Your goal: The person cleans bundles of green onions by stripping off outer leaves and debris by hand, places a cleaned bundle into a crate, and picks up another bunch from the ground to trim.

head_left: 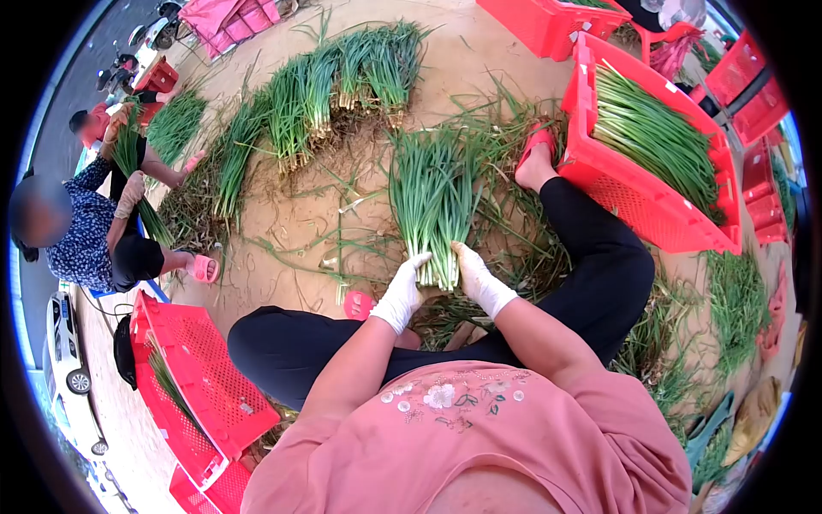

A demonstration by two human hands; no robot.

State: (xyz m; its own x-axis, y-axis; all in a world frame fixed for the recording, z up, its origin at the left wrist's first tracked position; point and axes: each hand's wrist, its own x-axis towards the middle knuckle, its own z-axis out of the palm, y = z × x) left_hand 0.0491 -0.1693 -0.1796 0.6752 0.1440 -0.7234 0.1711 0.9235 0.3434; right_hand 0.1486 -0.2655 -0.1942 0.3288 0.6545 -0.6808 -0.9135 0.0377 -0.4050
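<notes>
A wide bunch of green onions lies in front of me, its leaves fanning away and its pale root ends pointing toward my body. White-gloved, my left hand is closed on the left side of those pale ends. From the other side my right hand, also in a white glove, grips the same ends, with its thumb toward the stalks. Some of the fingers are hidden beneath the bunch. Beyond it, more green onion bundles lie in a curved row on the ground.
At my right, a red crate holds trimmed green onions. Another red crate stands at my left. Loose leaves and trimmings litter the ground. On the left, a seated person holds green onions, with a second person behind.
</notes>
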